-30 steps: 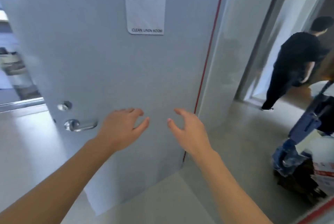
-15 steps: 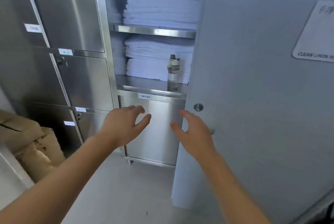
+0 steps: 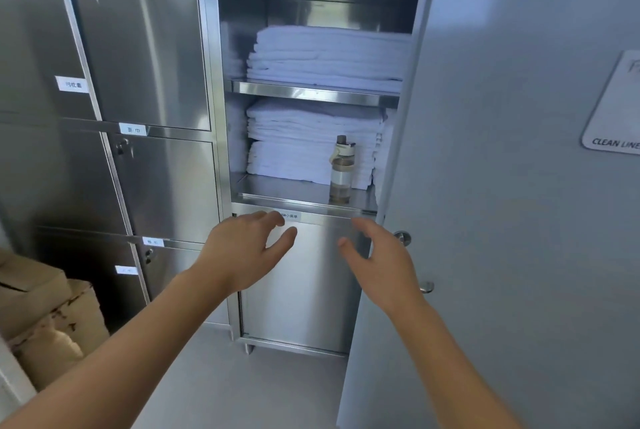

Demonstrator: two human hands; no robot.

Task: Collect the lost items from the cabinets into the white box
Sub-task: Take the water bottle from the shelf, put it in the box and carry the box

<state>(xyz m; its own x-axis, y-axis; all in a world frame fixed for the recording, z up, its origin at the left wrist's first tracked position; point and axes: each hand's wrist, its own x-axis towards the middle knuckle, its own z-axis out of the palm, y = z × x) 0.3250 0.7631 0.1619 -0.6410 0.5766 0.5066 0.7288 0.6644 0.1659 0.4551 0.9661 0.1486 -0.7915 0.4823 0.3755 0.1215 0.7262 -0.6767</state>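
Observation:
A steel cabinet (image 3: 221, 151) stands ahead with an open compartment holding two shelves of folded white towels (image 3: 325, 57). On the lower shelf a clear water bottle (image 3: 341, 170) with a pale lid stands upright in front of the towels, near the shelf's front right. My left hand (image 3: 247, 253) and my right hand (image 3: 379, 262) are both raised in front of the closed lower door, below the bottle, with fingers loosely spread and holding nothing. No white box is in view.
A grey room door (image 3: 519, 186) labelled as clean linen stands open on the right, its edge next to the cabinet. Closed steel locker doors (image 3: 145, 47) fill the left. Cardboard boxes (image 3: 45, 307) sit on the floor at the lower left.
The view swung from the grey door and corridor to the open cabinet, then came closer and tilted up. Both hands kept the same raised, spread pose.

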